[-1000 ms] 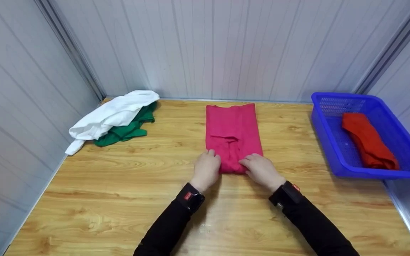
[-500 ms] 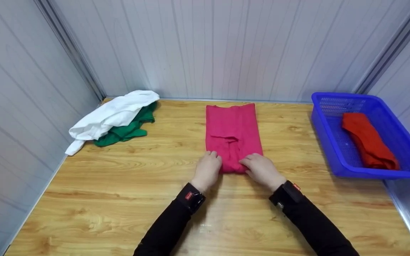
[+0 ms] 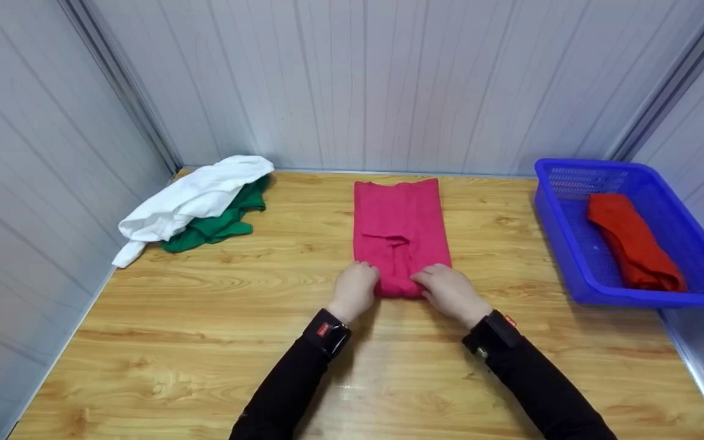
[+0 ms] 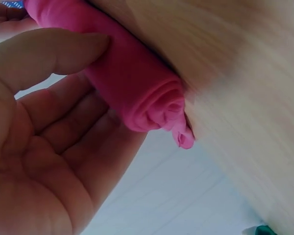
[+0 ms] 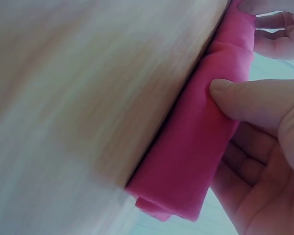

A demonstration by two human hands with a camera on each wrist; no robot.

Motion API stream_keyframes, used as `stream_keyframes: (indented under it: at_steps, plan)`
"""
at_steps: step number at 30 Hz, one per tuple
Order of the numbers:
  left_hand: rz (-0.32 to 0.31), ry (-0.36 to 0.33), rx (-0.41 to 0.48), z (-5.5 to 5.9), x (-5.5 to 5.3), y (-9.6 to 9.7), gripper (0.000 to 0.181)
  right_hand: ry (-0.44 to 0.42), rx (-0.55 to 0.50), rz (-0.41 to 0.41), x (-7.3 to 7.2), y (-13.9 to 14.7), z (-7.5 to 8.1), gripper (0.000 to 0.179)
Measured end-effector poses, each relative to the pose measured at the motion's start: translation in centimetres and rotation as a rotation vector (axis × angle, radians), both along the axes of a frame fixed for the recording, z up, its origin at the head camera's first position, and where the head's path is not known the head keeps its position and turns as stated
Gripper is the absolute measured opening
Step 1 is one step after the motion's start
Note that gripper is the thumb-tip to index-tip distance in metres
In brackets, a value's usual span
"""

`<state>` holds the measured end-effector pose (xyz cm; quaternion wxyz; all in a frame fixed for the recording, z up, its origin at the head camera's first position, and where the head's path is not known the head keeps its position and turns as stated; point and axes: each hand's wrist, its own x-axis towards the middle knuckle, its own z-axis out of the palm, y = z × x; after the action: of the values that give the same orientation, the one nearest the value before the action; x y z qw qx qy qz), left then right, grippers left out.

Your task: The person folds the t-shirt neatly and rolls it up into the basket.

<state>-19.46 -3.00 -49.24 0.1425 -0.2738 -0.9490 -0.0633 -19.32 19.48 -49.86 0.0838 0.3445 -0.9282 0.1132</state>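
Observation:
A pink garment [image 3: 401,211], folded into a long rectangle, lies flat in the middle of the wooden table. Its near end is rolled up into a thick band. My left hand [image 3: 355,290] grips the left part of that roll, thumb on the near side and fingers over the far side. On the right part, my right hand [image 3: 453,294] holds the roll the same way. In the left wrist view the spiral layers show at the end of the roll [image 4: 132,73]. The right wrist view shows the thumb [image 5: 230,95] pressed against the cloth.
White cloth [image 3: 205,189] lies heaped over green cloth [image 3: 223,227] at the back left. A blue plastic basket [image 3: 581,269] stands at the right with a folded orange-red cloth [image 3: 633,241] inside. Pale panel walls [image 3: 352,85] close off the back and both sides.
My left fingers have shifted very slightly toward me on the roll. The right hand and the garment stay almost where they were.

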Motion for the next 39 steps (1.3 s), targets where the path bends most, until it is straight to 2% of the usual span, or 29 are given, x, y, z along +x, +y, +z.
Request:
stream_keyframes:
  at_steps: [4,12,20,27,33,39]
  plan:
    - [-0.005,-0.060,0.030,0.2,-0.1,-0.2,0.012,-0.029,-0.011,0.004,0.0,0.2,0.0,0.026]
    - [0.000,-0.175,0.012,0.4,-0.2,-0.4,0.017,-0.080,-0.017,0.016,0.2,0.3,0.2,0.026]
    - [-0.001,-0.217,0.029,-0.2,-0.4,-0.4,0.017,-0.118,-0.023,0.024,0.2,0.3,0.1,0.035]
    - [-0.008,-0.248,0.022,-0.2,-0.6,-0.4,0.015,-0.158,-0.026,0.014,0.2,0.3,0.0,0.041]
    - [0.006,-0.326,0.020,-0.2,-1.2,-0.4,0.015,-0.174,-0.053,-0.001,0.1,0.4,-0.2,0.041]
    - [0.013,-0.401,0.067,-0.2,-1.8,-0.3,0.014,-0.160,-0.086,-0.001,-0.2,0.6,-0.5,0.032]
